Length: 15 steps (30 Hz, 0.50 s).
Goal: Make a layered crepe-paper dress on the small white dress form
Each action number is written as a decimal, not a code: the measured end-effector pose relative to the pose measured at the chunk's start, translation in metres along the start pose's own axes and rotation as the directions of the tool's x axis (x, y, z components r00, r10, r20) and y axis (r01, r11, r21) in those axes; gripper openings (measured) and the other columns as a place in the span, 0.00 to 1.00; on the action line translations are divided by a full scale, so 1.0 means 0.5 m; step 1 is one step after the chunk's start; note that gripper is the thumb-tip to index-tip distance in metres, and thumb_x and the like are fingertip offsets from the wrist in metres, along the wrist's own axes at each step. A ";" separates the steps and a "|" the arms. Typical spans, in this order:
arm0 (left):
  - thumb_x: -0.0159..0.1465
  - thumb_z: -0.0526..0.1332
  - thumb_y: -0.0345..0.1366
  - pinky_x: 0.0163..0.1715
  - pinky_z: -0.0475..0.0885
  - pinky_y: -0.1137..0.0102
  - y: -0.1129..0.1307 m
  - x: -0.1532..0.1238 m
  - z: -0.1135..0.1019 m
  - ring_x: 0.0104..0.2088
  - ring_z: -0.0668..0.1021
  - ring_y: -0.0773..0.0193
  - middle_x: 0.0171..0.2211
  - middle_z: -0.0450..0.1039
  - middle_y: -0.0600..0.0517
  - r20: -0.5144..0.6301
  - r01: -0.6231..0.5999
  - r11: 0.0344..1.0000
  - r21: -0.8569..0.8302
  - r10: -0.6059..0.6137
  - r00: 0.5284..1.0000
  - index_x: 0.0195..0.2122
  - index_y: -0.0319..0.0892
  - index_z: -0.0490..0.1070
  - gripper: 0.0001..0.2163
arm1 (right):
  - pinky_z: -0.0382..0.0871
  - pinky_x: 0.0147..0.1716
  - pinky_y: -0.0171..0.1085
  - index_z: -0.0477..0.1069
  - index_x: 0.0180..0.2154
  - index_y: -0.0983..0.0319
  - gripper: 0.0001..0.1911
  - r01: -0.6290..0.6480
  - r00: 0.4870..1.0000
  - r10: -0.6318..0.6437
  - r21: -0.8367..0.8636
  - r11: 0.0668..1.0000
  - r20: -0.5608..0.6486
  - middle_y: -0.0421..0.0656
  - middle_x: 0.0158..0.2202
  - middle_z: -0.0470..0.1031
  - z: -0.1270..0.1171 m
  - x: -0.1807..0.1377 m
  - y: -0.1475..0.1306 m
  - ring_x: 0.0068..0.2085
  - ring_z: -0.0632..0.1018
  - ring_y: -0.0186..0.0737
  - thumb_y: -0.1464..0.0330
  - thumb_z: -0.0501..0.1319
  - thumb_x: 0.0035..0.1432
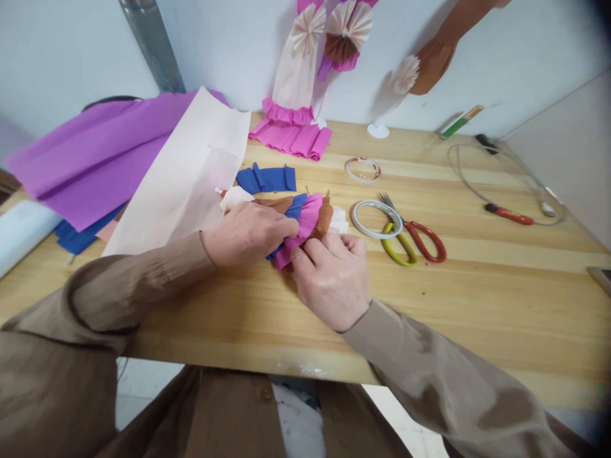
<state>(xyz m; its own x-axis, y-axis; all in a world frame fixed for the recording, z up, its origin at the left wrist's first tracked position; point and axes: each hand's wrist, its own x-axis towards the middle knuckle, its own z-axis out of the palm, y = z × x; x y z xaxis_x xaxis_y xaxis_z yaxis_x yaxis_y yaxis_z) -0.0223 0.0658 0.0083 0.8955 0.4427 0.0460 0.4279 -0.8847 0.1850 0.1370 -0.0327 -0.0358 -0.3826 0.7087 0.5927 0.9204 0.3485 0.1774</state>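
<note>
My left hand (248,232) and my right hand (331,280) meet over the middle of the wooden table (477,286). Both pinch a pleated bundle of crepe paper (308,222) with pink, blue and brown layers. The left hand's fingers close over the bundle's left side. My right hand's thumb and fingers press its lower right edge. A white scrap (235,197) pokes out just behind the left hand.
A pleated blue piece (267,179) lies behind the bundle. Purple (100,152) and pale pink (186,178) sheets cover the left. A tape ring (375,219), scissors (413,238), another ring (363,169), a red-handled tool (508,214) and paper-dressed figures (298,76) stand further back.
</note>
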 end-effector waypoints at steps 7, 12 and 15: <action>0.64 0.51 0.26 0.32 0.66 0.72 -0.011 0.002 -0.021 0.35 0.75 0.64 0.35 0.75 0.50 -0.176 -0.216 0.974 -0.065 0.202 0.963 0.46 0.41 0.72 0.14 | 0.49 0.35 0.44 0.74 0.28 0.62 0.09 -0.007 1.000 0.007 0.003 1.000 -0.021 0.42 0.24 0.69 0.004 -0.001 -0.002 0.35 0.65 0.43 0.73 0.60 0.61; 0.66 0.52 0.30 0.25 0.60 0.70 -0.007 0.027 -0.041 0.36 0.73 0.62 0.38 0.74 0.49 0.018 -0.343 0.913 0.223 0.348 0.937 0.39 0.43 0.76 0.12 | 0.48 0.34 0.44 0.74 0.28 0.63 0.11 -0.017 0.999 0.016 -0.023 1.000 -0.028 0.43 0.25 0.71 0.014 -0.007 -0.005 0.35 0.65 0.41 0.74 0.59 0.63; 0.66 0.52 0.30 0.22 0.56 0.70 -0.012 0.034 -0.048 0.39 0.73 0.61 0.41 0.74 0.47 0.020 -0.346 0.903 0.254 0.353 0.935 0.39 0.42 0.75 0.12 | 0.48 0.34 0.44 0.75 0.28 0.64 0.11 -0.019 1.000 0.018 -0.036 0.999 -0.026 0.43 0.24 0.70 0.015 -0.008 -0.006 0.35 0.65 0.42 0.73 0.59 0.63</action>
<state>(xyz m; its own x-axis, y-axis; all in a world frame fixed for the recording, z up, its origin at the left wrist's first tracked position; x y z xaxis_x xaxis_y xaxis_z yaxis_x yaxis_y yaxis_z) -0.0125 0.0824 0.0315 0.9911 0.0988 0.0888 0.1074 -0.9893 -0.0986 0.1351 -0.0319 -0.0447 -0.3638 0.6988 0.6160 0.9298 0.3127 0.1944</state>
